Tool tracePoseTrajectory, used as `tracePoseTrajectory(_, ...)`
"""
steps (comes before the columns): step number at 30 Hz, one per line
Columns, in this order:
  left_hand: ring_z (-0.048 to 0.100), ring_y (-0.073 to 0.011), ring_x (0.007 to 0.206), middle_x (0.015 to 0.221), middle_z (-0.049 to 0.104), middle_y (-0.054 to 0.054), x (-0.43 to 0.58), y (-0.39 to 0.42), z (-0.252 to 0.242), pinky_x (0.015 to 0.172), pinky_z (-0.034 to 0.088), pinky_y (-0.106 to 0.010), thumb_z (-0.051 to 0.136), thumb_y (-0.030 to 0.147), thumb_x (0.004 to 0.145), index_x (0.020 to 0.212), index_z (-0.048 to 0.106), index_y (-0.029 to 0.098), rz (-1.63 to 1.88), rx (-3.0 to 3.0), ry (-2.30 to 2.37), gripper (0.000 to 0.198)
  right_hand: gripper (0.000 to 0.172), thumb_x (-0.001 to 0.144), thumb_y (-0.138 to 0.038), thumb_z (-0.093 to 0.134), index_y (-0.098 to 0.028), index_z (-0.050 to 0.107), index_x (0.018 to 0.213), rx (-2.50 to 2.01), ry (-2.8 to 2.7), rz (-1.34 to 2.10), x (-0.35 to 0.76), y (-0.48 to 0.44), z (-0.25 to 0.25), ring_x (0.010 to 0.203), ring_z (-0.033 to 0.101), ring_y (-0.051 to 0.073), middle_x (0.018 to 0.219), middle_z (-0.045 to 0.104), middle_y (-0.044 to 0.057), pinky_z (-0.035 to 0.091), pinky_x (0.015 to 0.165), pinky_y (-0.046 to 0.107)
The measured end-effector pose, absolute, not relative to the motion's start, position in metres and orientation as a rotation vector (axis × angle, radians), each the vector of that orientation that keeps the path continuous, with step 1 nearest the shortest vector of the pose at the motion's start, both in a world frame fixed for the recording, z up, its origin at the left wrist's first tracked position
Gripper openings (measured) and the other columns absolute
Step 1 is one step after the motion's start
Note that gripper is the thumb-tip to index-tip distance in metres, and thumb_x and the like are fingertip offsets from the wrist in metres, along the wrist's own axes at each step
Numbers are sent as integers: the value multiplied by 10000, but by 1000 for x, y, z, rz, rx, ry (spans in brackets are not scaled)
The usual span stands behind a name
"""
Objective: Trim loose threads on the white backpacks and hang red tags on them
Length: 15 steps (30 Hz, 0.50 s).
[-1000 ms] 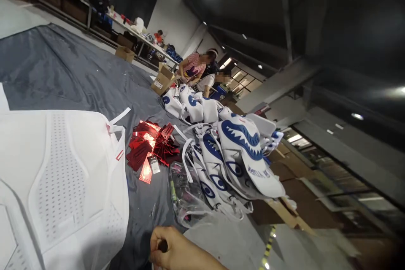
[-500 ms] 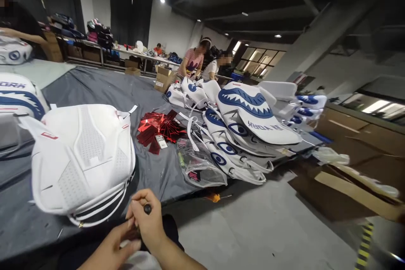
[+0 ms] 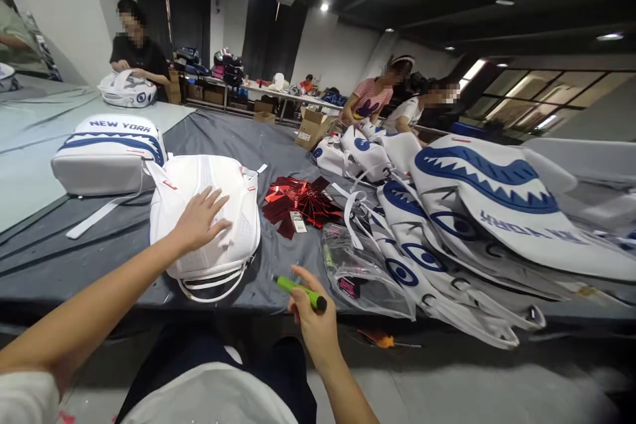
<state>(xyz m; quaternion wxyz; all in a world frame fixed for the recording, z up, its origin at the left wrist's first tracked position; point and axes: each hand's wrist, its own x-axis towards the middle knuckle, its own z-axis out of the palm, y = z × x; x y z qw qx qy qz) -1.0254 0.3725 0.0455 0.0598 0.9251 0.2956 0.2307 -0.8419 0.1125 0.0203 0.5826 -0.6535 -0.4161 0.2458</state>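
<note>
A white backpack lies on the grey-covered table in front of me, its padded back panel facing up. Across that panel my left hand reaches with its fingers spread, on or just above the surface. To the right of the backpack, my right hand holds a green marker-like pen with a black end, above the table's near edge. Red shiny foil strips with a white tag lie beyond the pen. A clear plastic pouch with small items inside rests right of my right hand.
Flat white bag pieces with blue eyes and teeth are heaped at the right. Another white backpack marked NEW YORK stands at the left. An orange-handled tool is by the near edge. Co-workers work across the table.
My hands, earlier together around the pen, have come apart. The left has moved onto the backpack, and the right now shows the green pen. My view has swung left.
</note>
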Motion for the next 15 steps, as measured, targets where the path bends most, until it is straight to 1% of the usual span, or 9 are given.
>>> tracePoseTrajectory(1,361,-388,1446,1519,452,-222,-1022,376,27,1156,305,-588,461,522,947,1441,491,106,577,2836,960,647,496,950,-531,577,-173,612,1291,-1518,-1047,464,-843,120,25,632,619,158,760,681,39,501,592,270)
tracePoseTrajectory(2,387,-389,1432,1513,455,-235,-1019,372,7,1141,333,-577,442,494,960,1445,486,94,510,2846,969,631,430,965,-454,585,-193,609,1306,-1498,-1154,354,-847,131,28,780,669,178,925,716,72,540,714,297)
tracePoseTrajectory(3,398,-390,1427,1519,443,-244,-1018,360,-13,1130,353,-565,424,477,971,1456,475,86,469,2858,954,626,378,983,-384,570,-207,606,1315,-1471,-1286,253,-853,146,30,914,677,192,1055,713,90,542,824,321)
tracePoseTrajectory(4,379,-395,1438,1537,410,-254,-1017,343,-32,1131,351,-567,403,461,981,1474,450,75,491,2879,945,628,350,996,-326,546,-212,600,1322,-1442,-1434,161,-861,163,31,1001,664,199,1125,700,97,527,894,336)
tracePoseTrajectory(5,356,-395,1451,1547,393,-256,-1019,322,-49,1139,339,-570,393,436,986,1487,431,72,543,2899,936,621,341,999,-281,529,-211,593,1327,-1416,-1591,76,-869,183,30,1035,650,203,1141,693,99,515,920,345)
tracePoseTrajectory(8,350,-390,1448,1499,468,-231,-1031,258,-87,1172,275,-581,412,382,970,1456,482,91,717,2930,925,570,342,952,-193,560,-192,599,1292,-1406,-2073,-150,-890,234,20,1004,613,225,1074,675,104,506,877,366)
tracePoseTrajectory(10,327,-411,1451,1474,487,-244,-1043,230,-105,1181,237,-581,449,444,948,1406,537,81,802,2965,913,591,311,921,-162,591,-179,620,1230,-1447,-2299,-278,-897,248,10,968,589,234,1052,652,116,503,821,363)
tracePoseTrajectory(13,226,-451,1486,1499,444,-275,-1061,217,-131,1177,195,-593,489,571,901,1389,549,68,863,3077,797,703,257,958,-161,537,-161,622,1201,-1573,-2302,-449,-894,230,-3,930,567,242,1046,627,142,502,756,360)
tracePoseTrajectory(15,214,-444,1494,1488,474,-246,-1071,217,-146,1176,183,-591,495,583,892,1403,544,112,895,3126,679,697,303,985,-152,464,-154,587,1261,-1655,-2146,-521,-886,204,-7,984,567,257,1098,611,167,514,781,375)
